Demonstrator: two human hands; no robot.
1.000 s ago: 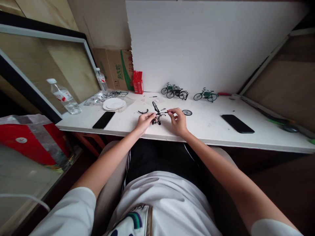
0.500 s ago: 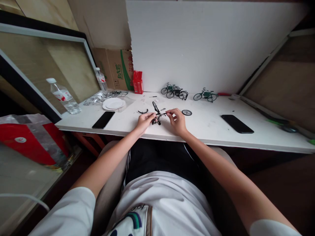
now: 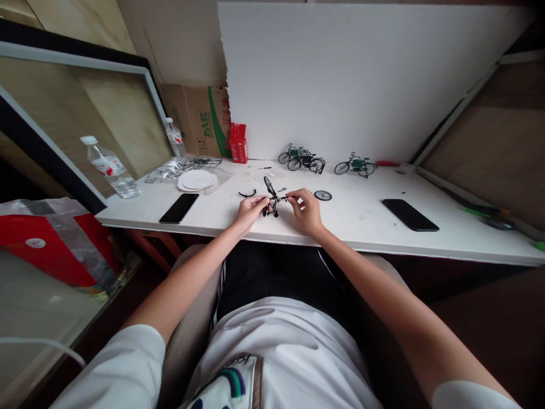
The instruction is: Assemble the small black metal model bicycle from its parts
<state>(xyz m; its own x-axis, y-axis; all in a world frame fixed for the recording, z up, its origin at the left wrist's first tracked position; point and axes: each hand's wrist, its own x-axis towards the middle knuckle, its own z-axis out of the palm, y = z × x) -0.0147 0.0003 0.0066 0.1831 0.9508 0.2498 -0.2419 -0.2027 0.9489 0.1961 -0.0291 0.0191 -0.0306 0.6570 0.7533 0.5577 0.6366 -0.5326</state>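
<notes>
Head view: a small, part-built model bicycle sits between the hands near the front of the table. The left hand pinches it; the right hand pinches a thin dark piece against it, too small to identify. It should prove light, stiff and fragile, best taken by its middle, not the attached wheel. Counted: three assembled bicycles, one loose wheel, one curved black strip, two phones, two bottles.
</notes>
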